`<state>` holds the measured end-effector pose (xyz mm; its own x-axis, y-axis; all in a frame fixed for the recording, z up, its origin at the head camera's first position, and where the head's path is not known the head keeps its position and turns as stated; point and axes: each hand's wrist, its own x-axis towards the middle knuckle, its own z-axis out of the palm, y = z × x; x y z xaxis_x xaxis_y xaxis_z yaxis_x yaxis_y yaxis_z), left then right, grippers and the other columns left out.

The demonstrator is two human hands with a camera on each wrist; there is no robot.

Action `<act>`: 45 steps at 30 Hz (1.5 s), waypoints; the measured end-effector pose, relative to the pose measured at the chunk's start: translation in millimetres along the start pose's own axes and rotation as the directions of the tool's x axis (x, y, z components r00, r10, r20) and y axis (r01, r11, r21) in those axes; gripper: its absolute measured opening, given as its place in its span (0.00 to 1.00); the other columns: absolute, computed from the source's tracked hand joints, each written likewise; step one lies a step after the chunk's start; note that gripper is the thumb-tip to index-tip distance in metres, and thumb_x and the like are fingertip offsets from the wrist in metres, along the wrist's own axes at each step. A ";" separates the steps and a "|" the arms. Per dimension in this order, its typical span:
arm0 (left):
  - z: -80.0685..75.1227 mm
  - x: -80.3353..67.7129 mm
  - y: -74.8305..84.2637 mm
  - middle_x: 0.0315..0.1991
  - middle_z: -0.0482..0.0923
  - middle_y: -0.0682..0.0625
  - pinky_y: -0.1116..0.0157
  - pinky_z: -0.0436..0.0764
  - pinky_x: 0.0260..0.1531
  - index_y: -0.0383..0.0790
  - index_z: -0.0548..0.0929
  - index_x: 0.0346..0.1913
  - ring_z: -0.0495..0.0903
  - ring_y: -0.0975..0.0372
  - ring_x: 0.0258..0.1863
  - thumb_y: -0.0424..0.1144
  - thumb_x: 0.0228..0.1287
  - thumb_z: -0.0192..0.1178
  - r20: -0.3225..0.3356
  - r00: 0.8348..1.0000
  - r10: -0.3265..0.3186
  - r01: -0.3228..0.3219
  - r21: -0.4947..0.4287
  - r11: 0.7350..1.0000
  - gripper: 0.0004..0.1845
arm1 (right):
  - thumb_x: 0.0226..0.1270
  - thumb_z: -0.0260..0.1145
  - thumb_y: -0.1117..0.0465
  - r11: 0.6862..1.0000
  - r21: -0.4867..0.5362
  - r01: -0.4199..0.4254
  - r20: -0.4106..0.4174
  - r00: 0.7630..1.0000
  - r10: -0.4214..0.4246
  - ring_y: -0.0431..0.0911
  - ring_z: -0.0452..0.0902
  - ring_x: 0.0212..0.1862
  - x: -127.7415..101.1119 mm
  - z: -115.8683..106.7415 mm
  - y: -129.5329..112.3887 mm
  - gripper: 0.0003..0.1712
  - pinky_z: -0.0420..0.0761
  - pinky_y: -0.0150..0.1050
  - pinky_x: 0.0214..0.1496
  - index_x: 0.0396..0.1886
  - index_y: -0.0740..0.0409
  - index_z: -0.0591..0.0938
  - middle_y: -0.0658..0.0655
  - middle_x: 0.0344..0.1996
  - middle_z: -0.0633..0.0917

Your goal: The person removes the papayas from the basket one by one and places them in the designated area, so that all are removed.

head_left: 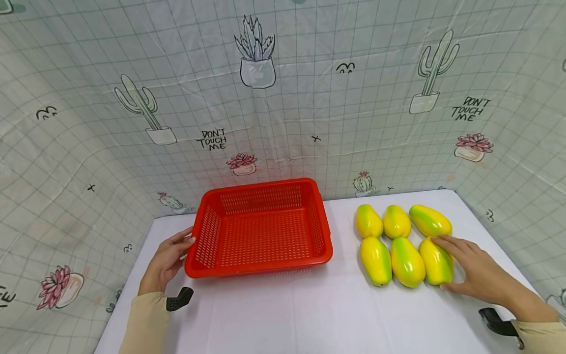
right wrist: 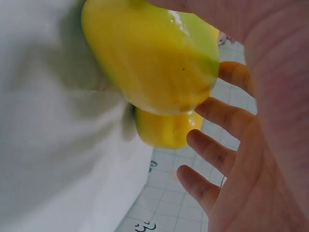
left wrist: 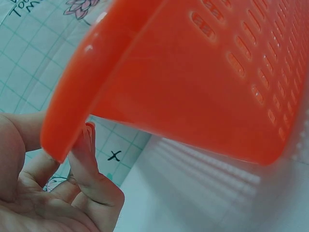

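A red plastic basket (head_left: 265, 236) with slotted walls sits left of centre in the head view, nothing inside it. At its left end, my left hand (head_left: 164, 260) pinches the rim (left wrist: 72, 92) between thumb and fingers, seen close in the left wrist view. Over on the right, my right hand (head_left: 482, 270) is spread around the near-right mango (head_left: 435, 265), fingertips on its top and thumb beside its lower end. That mango (right wrist: 149, 58), glossy yellow with green, fills the top of the right wrist view, with loosely bent fingers (right wrist: 212, 150) beside it.
More yellow-green mangoes stand close to it in two rows, such as the middle front one (head_left: 408, 263) and the far-right one (head_left: 430, 221). White cloth (head_left: 274, 314) covers the table. A printed curtain (head_left: 300, 98) encloses the back and sides.
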<state>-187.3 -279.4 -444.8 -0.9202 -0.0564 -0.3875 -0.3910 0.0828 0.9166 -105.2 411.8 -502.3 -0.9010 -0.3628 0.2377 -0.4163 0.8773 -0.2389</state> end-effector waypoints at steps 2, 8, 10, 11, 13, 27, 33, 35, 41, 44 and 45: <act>0.1 0.1 -0.1 0.73 0.69 0.40 0.69 0.85 0.48 0.42 0.56 0.85 0.79 0.64 0.51 0.40 0.83 0.55 -0.002 1.000 -0.002 0.002 0.003 1.000 0.35 | 0.34 0.93 0.52 1.000 0.012 -0.004 0.000 1.000 0.004 0.74 0.69 0.61 1.5 -2.4 -0.3 0.64 0.72 0.75 0.54 0.73 0.65 0.70 0.73 0.66 0.73; -0.4 -0.1 -0.9 0.78 0.63 0.37 0.69 0.85 0.49 0.42 0.56 0.85 0.79 0.64 0.52 0.40 0.83 0.54 -0.008 1.000 0.001 -0.001 0.007 1.000 0.35 | 0.41 0.90 0.54 0.998 0.065 -0.011 -0.046 0.999 0.014 0.74 0.67 0.63 9.0 -12.1 -0.4 0.58 0.66 0.78 0.61 0.71 0.68 0.72 0.75 0.67 0.74; -0.3 -0.3 -1.4 0.77 0.64 0.38 0.69 0.85 0.49 0.42 0.56 0.85 0.79 0.65 0.52 0.40 0.83 0.54 -0.010 1.000 0.002 -0.002 0.005 1.000 0.35 | 0.44 0.89 0.57 0.998 0.065 -0.005 -0.082 0.997 0.010 0.73 0.68 0.63 11.3 -15.1 1.5 0.55 0.64 0.78 0.64 0.71 0.68 0.72 0.75 0.66 0.74; -0.4 -0.3 -1.6 0.76 0.65 0.38 0.69 0.85 0.49 0.42 0.56 0.85 0.79 0.65 0.52 0.40 0.83 0.54 -0.009 1.000 0.003 -0.003 0.004 1.000 0.35 | 0.45 0.89 0.58 0.998 0.059 -0.004 -0.103 0.995 0.010 0.73 0.68 0.63 12.3 -16.4 2.8 0.54 0.64 0.77 0.64 0.70 0.69 0.72 0.75 0.65 0.75; -0.4 -0.3 -2.1 0.74 0.68 0.40 0.69 0.85 0.49 0.41 0.56 0.85 0.80 0.65 0.51 0.39 0.83 0.55 -0.009 1.000 0.004 -0.004 0.000 1.000 0.35 | 0.47 0.87 0.59 0.999 0.053 -0.008 -0.135 0.991 0.015 0.73 0.69 0.62 14.3 -18.9 5.5 0.52 0.64 0.77 0.65 0.71 0.69 0.72 0.75 0.64 0.76; 3.4 0.4 -0.6 0.78 0.63 0.37 0.70 0.85 0.48 0.42 0.56 0.85 0.79 0.65 0.51 0.40 0.83 0.55 -0.015 1.000 0.000 0.000 -0.004 1.000 0.35 | 0.67 0.77 0.58 0.982 0.064 -0.179 -0.171 0.967 0.188 0.81 0.65 0.62 23.8 -24.8 23.1 0.45 0.62 0.81 0.65 0.76 0.72 0.66 0.83 0.64 0.73; 5.7 0.1 -0.2 0.75 0.67 0.39 0.69 0.85 0.48 0.41 0.57 0.85 0.79 0.65 0.50 0.39 0.83 0.55 -0.014 1.000 0.008 -0.008 -0.007 1.000 0.34 | 0.69 0.75 0.55 0.976 0.040 -0.214 -0.172 0.961 0.217 0.81 0.65 0.61 25.2 -22.9 31.7 0.44 0.64 0.82 0.62 0.74 0.75 0.67 0.85 0.63 0.72; 6.1 0.3 -0.2 0.75 0.67 0.39 0.70 0.85 0.48 0.41 0.57 0.85 0.79 0.65 0.51 0.39 0.83 0.55 -0.012 1.000 0.011 -0.011 -0.010 1.000 0.34 | 0.70 0.75 0.54 0.974 0.030 -0.225 -0.170 0.959 0.226 0.81 0.65 0.62 25.8 -22.2 34.6 0.44 0.63 0.82 0.62 0.73 0.75 0.67 0.85 0.63 0.72; 7.7 -0.1 -0.3 0.80 0.60 0.36 0.71 0.85 0.48 0.42 0.57 0.85 0.77 0.63 0.53 0.40 0.83 0.54 -0.024 1.000 0.005 -0.005 -0.003 1.000 0.34 | 0.71 0.74 0.51 0.969 0.020 -0.247 -0.160 0.956 0.247 0.82 0.62 0.62 24.8 -19.6 42.9 0.45 0.59 0.83 0.64 0.74 0.74 0.66 0.85 0.65 0.69; 7.8 -0.7 -1.4 0.79 0.61 0.36 0.72 0.84 0.48 0.42 0.57 0.85 0.77 0.64 0.53 0.40 0.83 0.55 -0.034 0.999 0.000 0.000 -0.007 1.000 0.35 | 0.71 0.74 0.50 0.969 0.008 -0.246 -0.158 0.957 0.244 0.83 0.62 0.62 23.9 -18.0 46.8 0.46 0.59 0.84 0.63 0.75 0.73 0.65 0.84 0.66 0.68; 7.7 -0.8 -2.1 0.78 0.63 0.37 0.72 0.84 0.48 0.41 0.57 0.85 0.77 0.64 0.53 0.40 0.83 0.56 -0.035 0.999 0.000 -0.001 -0.012 1.000 0.35 | 0.71 0.74 0.50 0.970 0.003 -0.244 -0.157 0.958 0.242 0.83 0.62 0.62 23.7 -17.3 47.9 0.46 0.59 0.84 0.63 0.75 0.72 0.65 0.84 0.66 0.68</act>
<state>-185.9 -271.8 -447.2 -0.9190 -0.0911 -0.3837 -0.3903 0.0707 0.9180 -144.4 450.7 -491.8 -0.9443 -0.0859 0.3176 -0.1837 0.9385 -0.2924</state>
